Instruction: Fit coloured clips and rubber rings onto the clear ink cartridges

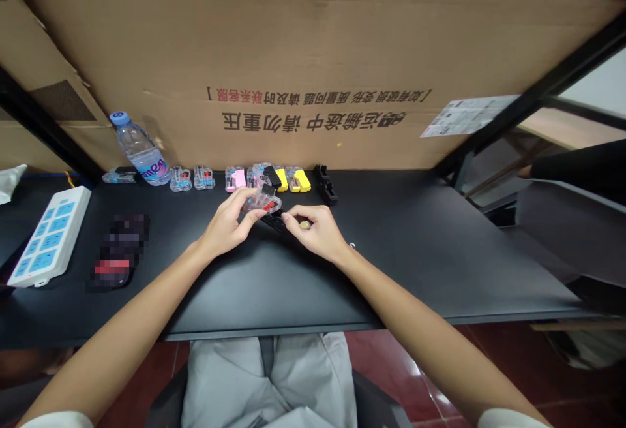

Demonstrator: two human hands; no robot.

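Note:
My left hand [227,224] is closed around a small clear plastic device [261,201] with a red part inside and a black piece on top. Close by on the right, my right hand [319,231] pinches a dark black piece [274,221] against the device's lower side. Fingers hide much of this piece, and I cannot tell whether it is joined to the device. A small round gold-coloured thing [305,224] shows at the right hand's curled fingers. Behind the hands, several similar clear devices stand in a row, some with a pink part [238,180] or a yellow part [302,181].
A black plastic part [325,184] ends the row on the right. To the left are a water bottle [141,149], a power strip [51,235] and a blurred-out dark object [120,250]. A cardboard wall [274,43] closes off the table's back.

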